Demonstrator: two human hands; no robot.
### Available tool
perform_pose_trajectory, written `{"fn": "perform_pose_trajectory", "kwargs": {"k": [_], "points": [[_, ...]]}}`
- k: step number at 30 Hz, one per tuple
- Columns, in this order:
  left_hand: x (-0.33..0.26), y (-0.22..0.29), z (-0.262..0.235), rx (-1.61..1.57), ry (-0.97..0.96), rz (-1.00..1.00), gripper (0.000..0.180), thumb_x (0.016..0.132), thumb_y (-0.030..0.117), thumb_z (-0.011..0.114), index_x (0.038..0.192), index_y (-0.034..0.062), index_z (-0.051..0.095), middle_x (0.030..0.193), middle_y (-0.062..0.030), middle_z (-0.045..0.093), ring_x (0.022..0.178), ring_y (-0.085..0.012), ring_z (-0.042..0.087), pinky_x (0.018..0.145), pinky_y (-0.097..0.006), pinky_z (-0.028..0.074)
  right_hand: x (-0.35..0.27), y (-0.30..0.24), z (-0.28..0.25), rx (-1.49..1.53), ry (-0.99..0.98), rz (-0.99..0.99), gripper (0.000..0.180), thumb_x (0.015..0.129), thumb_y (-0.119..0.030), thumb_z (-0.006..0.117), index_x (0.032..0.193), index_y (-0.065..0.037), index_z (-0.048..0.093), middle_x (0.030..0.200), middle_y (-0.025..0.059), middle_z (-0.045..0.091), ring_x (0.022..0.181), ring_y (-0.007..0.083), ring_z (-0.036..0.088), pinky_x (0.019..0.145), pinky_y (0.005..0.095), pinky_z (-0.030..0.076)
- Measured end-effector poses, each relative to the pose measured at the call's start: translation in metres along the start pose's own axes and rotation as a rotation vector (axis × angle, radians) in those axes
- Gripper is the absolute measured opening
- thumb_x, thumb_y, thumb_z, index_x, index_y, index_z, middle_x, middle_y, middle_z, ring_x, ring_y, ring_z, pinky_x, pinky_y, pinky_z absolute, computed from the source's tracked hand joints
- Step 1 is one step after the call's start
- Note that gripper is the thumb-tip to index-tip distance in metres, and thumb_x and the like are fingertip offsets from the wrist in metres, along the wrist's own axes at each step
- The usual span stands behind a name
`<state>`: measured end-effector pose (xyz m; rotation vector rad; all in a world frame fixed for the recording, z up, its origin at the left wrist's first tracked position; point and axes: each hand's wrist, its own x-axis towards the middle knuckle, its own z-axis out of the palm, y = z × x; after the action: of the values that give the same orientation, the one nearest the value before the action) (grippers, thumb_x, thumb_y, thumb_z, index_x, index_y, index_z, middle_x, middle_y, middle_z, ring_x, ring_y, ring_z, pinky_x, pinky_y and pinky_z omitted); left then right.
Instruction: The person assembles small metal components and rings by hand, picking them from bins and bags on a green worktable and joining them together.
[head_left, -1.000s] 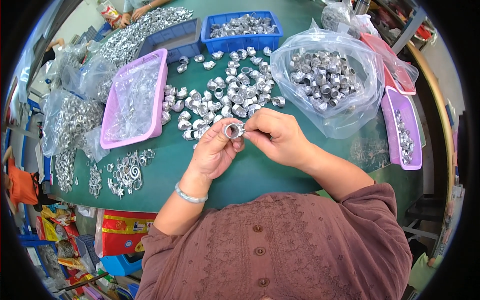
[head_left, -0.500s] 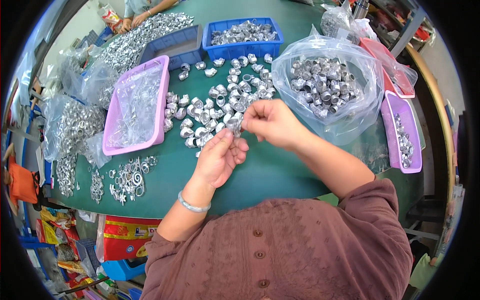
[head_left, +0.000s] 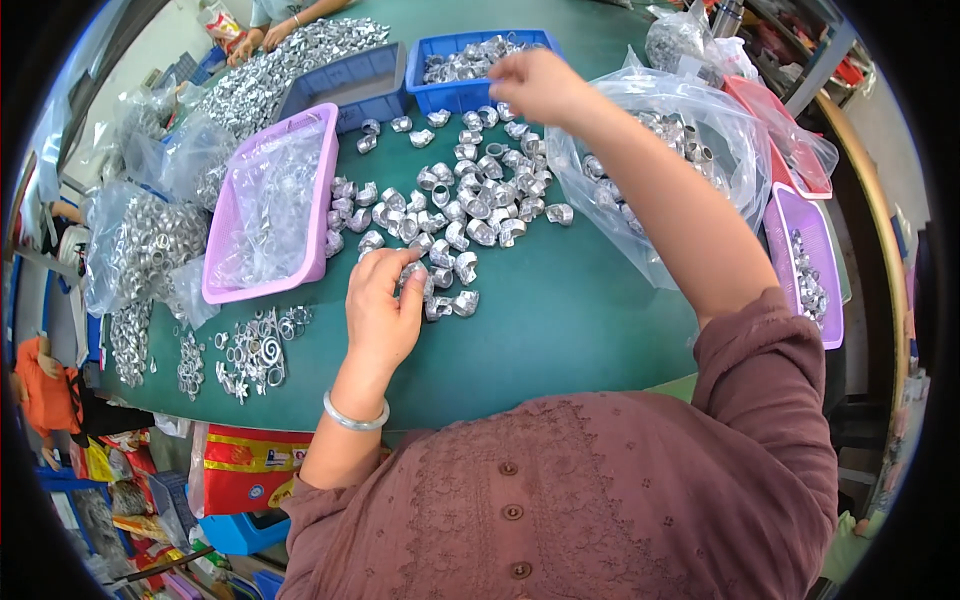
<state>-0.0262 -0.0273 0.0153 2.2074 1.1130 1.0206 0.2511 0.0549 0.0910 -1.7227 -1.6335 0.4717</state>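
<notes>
Chunky silver-coloured metal rings lie in a loose spread over the green table. At the near edge of that spread, my left hand has its thumb and fingers closed round a ring, partly hidden by the fingers. My right hand is stretched far forward, at the right front corner of a blue bin that holds a heap of similar rings. Its fingers are drawn together, and whatever may be between them is hidden. Below the right forearm stands an open clear plastic bag full of rings.
A grey-blue bin and a pink basket with plastic bags stand to the left. Beyond them, another person's hands rest by a large metal pile. A purple basket sits at far right; small metal parts lie near left.
My hands have parted from the ring they both held in front of me. The right has swung forward to the blue bin; the left has dropped left to the rings on the table.
</notes>
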Motion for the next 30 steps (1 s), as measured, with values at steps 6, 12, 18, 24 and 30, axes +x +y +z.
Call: {"fn": "perform_pose_trajectory", "kwargs": {"k": [6, 12, 18, 24, 30], "points": [[0.013, -0.003, 0.008, 0.271, -0.063, 0.119, 0.024, 0.072, 0.015, 0.065, 0.094, 0.0055, 0.061, 0.091, -0.0084, 0.055, 0.089, -0.0272, 0.050, 0.081, -0.038, 0.036, -0.083, 0.002, 0.056, -0.445, -0.181, -0.426, 0.026, 0.068, -0.012, 0.063, 0.094, -0.006, 0.062, 0.093, 0.0115, 0.057, 0.095, 0.0299, 0.052, 0.082, 0.0395, 0.043], [0.039, -0.001, 0.030, 0.342, -0.079, 0.152, 0.028, 0.071, 0.019, 0.066, 0.095, 0.0057, 0.062, 0.091, -0.0070, 0.056, 0.091, -0.0258, 0.050, 0.081, -0.037, 0.035, -0.107, 0.007, 0.076, -0.528, -0.103, -0.464, 0.028, 0.065, -0.016, 0.068, 0.092, -0.010, 0.063, 0.109, 0.0069, 0.051, 0.107, 0.0262, 0.043, 0.087, 0.0395, 0.035], [0.052, 0.006, 0.043, 0.503, -0.218, 0.115, 0.024, 0.067, 0.022, 0.071, 0.083, 0.0058, 0.063, 0.087, -0.0076, 0.054, 0.092, -0.0255, 0.048, 0.081, -0.038, 0.033, -0.119, 0.018, 0.072, -0.483, 0.023, -0.632, 0.019, 0.062, -0.013, 0.065, 0.080, -0.010, 0.065, 0.106, 0.0081, 0.052, 0.104, 0.0277, 0.043, 0.084, 0.0413, 0.035], [0.051, 0.000, 0.040, 0.332, -0.164, 0.160, 0.024, 0.062, 0.019, 0.072, 0.080, 0.0056, 0.063, 0.083, -0.0073, 0.055, 0.086, -0.0272, 0.050, 0.078, -0.039, 0.035, -0.129, 0.009, 0.054, 0.132, -0.137, -0.220, 0.014, 0.065, -0.011, 0.066, 0.078, -0.006, 0.062, 0.082, 0.0078, 0.058, 0.077, 0.0220, 0.057, 0.064, 0.0344, 0.045], [0.045, 0.015, 0.025, -0.722, -0.365, -0.252, 0.017, 0.081, 0.008, 0.060, 0.096, 0.0012, 0.056, 0.084, -0.0031, 0.061, 0.073, -0.0093, 0.058, 0.061, -0.021, 0.045, -0.143, 0.003, 0.039, 0.815, -0.249, 0.318, 0.023, 0.075, -0.002, 0.058, 0.097, -0.003, 0.056, 0.075, 0.0027, 0.058, 0.059, 0.0097, 0.054, 0.050, 0.0193, 0.042]]}}
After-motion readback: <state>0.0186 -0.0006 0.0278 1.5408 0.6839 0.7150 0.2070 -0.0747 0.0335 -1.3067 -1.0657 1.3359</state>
